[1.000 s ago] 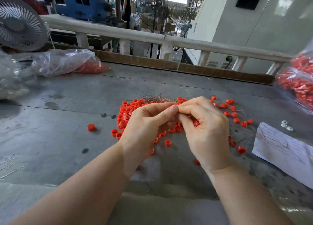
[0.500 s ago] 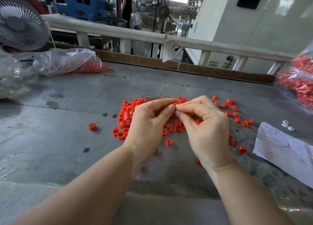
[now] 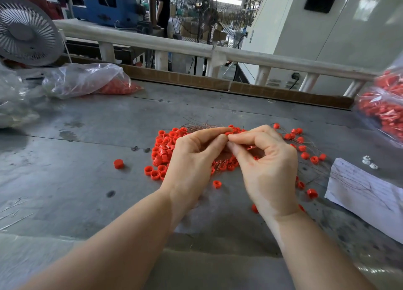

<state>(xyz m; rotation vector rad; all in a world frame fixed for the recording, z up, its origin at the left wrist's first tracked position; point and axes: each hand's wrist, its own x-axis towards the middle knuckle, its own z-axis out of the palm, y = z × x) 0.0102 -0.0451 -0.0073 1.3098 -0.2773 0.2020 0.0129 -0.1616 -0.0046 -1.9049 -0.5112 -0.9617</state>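
Over the grey table [image 3: 82,163] the two hands meet fingertip to fingertip: the left hand [image 3: 192,159] and the right hand [image 3: 268,165] each pinch thumb against forefinger, and a small red cap [image 3: 228,133] shows right where the tips come together, held above the table. Whether a wire is also caught in that pinch I cannot tell. Directly beneath the hands lies the pile of red caps [image 3: 163,150], with a bundle of thin wires [image 3: 200,126] at its far edge. One stray cap [image 3: 118,164] sits apart to the left. A sheet of paper [image 3: 359,189] lies to the right, a clear bag of caps [image 3: 87,80] at the far left, beside a fan [image 3: 26,36]
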